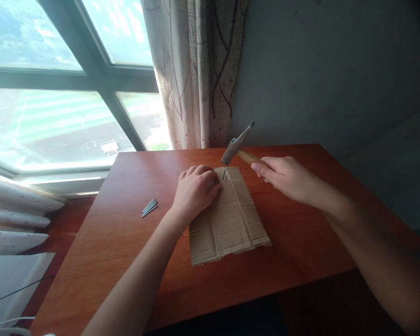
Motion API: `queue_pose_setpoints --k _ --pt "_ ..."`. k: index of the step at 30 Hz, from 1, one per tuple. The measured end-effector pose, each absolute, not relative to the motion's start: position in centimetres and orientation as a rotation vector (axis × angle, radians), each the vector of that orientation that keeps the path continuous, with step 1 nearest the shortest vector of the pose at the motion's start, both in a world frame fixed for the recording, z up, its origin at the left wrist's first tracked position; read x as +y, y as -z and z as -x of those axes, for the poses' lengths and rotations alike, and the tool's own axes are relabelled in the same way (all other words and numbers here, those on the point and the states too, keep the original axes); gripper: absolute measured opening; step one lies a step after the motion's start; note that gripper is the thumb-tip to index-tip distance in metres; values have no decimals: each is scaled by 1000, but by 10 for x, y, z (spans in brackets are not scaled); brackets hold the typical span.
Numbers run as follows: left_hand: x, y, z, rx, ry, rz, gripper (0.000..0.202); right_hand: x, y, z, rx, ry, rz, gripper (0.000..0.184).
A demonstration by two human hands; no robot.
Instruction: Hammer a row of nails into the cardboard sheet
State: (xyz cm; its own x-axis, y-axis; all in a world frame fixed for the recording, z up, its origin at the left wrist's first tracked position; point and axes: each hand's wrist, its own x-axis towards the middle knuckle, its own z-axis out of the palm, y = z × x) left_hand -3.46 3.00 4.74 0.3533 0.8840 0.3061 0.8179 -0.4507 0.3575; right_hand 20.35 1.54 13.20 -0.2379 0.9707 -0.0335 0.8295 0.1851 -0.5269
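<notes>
A hammer [233, 150] with a metal head and a wooden handle is in my right hand [278, 172], whose fingers are wrapped round the handle. Its head hangs above the far end of a creased sheet of corrugated cardboard [224, 228]. My left hand [198, 186] rests on the cardboard's far left part, fingers slightly bent and lying over it, the thumb out to the side. Just right of those fingers, a thin dark nail [225, 173] appears to stand at the cardboard's far end, beside small dark marks. Several loose nails [149, 207] lie together left of my left hand.
The reddish-brown wooden table [126, 261] carries all of these. A window [56, 116] is beyond its left side, with a patterned curtain [196, 70] behind the far edge. A grey wall [318, 79] stands at the right. Cables [17, 288] show at lower left.
</notes>
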Motion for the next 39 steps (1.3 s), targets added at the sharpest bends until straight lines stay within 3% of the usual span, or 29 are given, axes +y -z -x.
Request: queue_pose_setpoints --k 27,39 --pt "30 -41 35 1549 -746 -2432 19 17 -114 -196 -2257 -659 1812 45" --pt "30 -40 35 1542 -754 -2412 20 14 -107 -203 -2001 -615 1576 48"
